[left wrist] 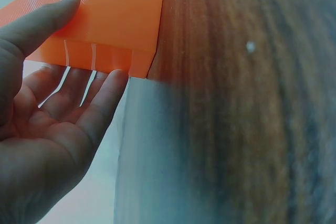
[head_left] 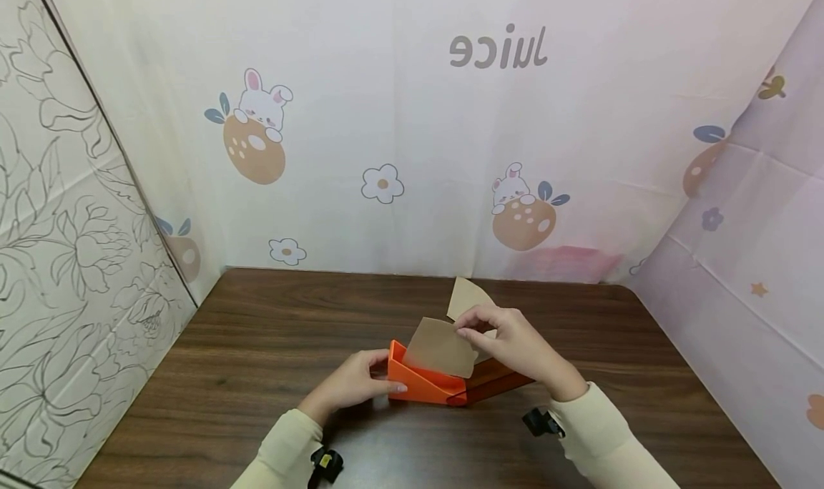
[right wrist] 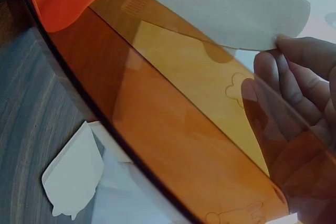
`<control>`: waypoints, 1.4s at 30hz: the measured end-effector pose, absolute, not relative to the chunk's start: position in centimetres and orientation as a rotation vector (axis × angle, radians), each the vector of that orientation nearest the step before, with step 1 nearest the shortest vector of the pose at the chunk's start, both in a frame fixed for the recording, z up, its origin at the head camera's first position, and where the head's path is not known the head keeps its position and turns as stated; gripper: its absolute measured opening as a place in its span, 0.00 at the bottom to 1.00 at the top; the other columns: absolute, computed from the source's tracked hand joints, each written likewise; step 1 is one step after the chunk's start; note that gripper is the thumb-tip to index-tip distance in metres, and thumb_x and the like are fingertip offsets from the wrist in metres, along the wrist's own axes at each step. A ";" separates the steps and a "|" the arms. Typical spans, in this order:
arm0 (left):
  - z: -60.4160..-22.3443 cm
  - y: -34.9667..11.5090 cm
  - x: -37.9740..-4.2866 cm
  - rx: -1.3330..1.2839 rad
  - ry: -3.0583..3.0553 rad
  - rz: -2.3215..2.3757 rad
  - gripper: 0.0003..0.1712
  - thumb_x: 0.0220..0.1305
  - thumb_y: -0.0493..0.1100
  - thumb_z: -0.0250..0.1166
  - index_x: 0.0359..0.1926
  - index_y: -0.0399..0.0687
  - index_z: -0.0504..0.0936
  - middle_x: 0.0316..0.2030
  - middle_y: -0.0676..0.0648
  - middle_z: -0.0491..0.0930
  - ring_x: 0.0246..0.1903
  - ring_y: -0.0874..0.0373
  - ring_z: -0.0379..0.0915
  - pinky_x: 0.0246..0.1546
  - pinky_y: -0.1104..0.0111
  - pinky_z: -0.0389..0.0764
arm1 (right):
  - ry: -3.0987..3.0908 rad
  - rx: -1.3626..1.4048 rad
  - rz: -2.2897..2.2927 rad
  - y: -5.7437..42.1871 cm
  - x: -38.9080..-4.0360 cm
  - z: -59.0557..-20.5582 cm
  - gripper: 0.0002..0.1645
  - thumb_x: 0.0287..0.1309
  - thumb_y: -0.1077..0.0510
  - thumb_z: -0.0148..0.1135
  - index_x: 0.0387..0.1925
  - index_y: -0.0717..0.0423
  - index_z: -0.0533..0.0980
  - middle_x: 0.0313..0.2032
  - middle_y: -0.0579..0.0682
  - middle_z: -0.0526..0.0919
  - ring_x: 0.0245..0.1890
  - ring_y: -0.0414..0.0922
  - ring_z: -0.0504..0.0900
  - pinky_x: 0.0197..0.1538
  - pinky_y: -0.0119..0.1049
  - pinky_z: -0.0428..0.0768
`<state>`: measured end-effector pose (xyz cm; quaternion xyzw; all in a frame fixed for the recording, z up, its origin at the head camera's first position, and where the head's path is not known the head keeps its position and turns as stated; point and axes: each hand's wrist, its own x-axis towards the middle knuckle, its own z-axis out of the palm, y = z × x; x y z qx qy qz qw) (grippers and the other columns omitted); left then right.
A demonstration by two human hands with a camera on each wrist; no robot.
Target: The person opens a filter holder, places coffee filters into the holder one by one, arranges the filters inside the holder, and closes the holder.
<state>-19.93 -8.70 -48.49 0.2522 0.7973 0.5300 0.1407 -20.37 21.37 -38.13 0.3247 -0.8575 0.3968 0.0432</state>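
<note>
An orange filter holder (head_left: 418,389) stands on the table. My left hand (head_left: 350,379) holds its left end, with the thumb on the front face and fingertips against the narrow side (left wrist: 110,59). My right hand (head_left: 508,337) pinches the edge of a brown paper coffee filter (head_left: 438,347) between thumb and forefinger. This filter slants over the holder's opening, its lower part inside; crimped ridges show in the right wrist view. A see-through amber lid (right wrist: 157,124) swings out to the right of the holder, below my right hand.
Another paper filter (head_left: 468,297) lies on the table behind my right hand. A pale paper piece (head_left: 486,349) shows partly beneath that hand. The dark wooden table (head_left: 290,317) meets a printed curtain (head_left: 386,117) at the back.
</note>
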 end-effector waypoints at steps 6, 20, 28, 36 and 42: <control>-48.5 -8.7 -20.0 0.727 2.312 1.519 0.19 0.60 0.49 0.75 0.52 0.54 0.83 0.41 0.59 0.84 0.44 0.61 0.79 0.49 0.66 0.78 | -2.652 1.078 1.171 20.9 -20.3 -38.1 0.06 0.63 0.61 0.69 0.39 0.46 0.83 0.33 0.40 0.84 0.33 0.38 0.80 0.32 0.34 0.82; -48.4 -8.7 -19.8 0.729 2.301 1.531 0.19 0.61 0.49 0.74 0.52 0.53 0.83 0.41 0.59 0.84 0.43 0.61 0.80 0.48 0.67 0.78 | -2.753 1.112 1.118 19.8 -19.8 -38.1 0.06 0.64 0.64 0.67 0.39 0.49 0.82 0.32 0.42 0.84 0.28 0.36 0.79 0.32 0.33 0.81; -48.3 -8.7 -19.8 0.726 2.285 1.542 0.18 0.61 0.48 0.74 0.52 0.53 0.83 0.41 0.58 0.85 0.43 0.61 0.80 0.48 0.67 0.78 | -2.754 1.139 1.106 19.2 -19.9 -38.8 0.05 0.63 0.65 0.67 0.38 0.52 0.83 0.30 0.42 0.83 0.26 0.34 0.78 0.31 0.32 0.81; -48.3 -8.6 -19.8 0.714 2.267 1.555 0.18 0.61 0.47 0.74 0.52 0.54 0.83 0.42 0.57 0.85 0.44 0.60 0.80 0.49 0.66 0.78 | -2.777 1.139 1.033 18.6 -19.8 -39.3 0.04 0.64 0.63 0.67 0.37 0.51 0.82 0.29 0.40 0.83 0.25 0.33 0.77 0.30 0.30 0.79; -48.4 -8.6 -19.8 0.721 2.270 1.558 0.18 0.61 0.47 0.74 0.52 0.54 0.83 0.42 0.58 0.85 0.44 0.60 0.80 0.49 0.67 0.78 | -2.794 1.146 1.043 18.3 -19.7 -39.5 0.04 0.64 0.65 0.66 0.38 0.53 0.82 0.27 0.41 0.83 0.23 0.32 0.76 0.29 0.30 0.79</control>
